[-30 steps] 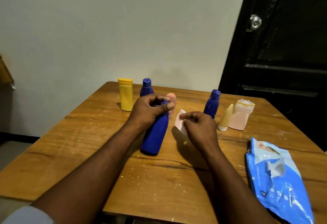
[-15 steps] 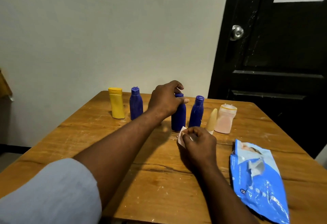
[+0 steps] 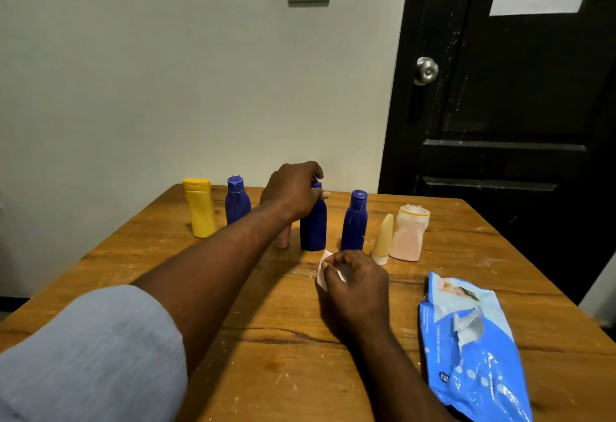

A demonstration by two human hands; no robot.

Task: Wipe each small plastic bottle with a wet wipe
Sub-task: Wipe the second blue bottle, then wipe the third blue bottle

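A row of small plastic bottles stands at the far side of the wooden table (image 3: 266,328). My left hand (image 3: 291,191) grips the cap of an upright tall blue bottle (image 3: 315,230) in the middle of that row. Close in front of the row, my right hand (image 3: 355,283) rests on the table and pinches a folded white wet wipe (image 3: 322,270). Left of the held bottle are a yellow bottle (image 3: 200,210), a short blue bottle (image 3: 237,203) and a slim pink bottle (image 3: 282,238), partly hidden by my forearm. To its right stand another blue bottle (image 3: 354,221), a cream cone-shaped bottle (image 3: 382,243) and a wide pink bottle (image 3: 408,236).
A blue wet-wipe pack (image 3: 473,345) lies flat near the table's right edge. A black door with a round knob (image 3: 426,70) is behind the table at right; a pale wall is behind the bottles.
My left hand carried the tall blue bottle from a tilt near me to the far row and stood it upright. My right hand stayed put with the wipe.
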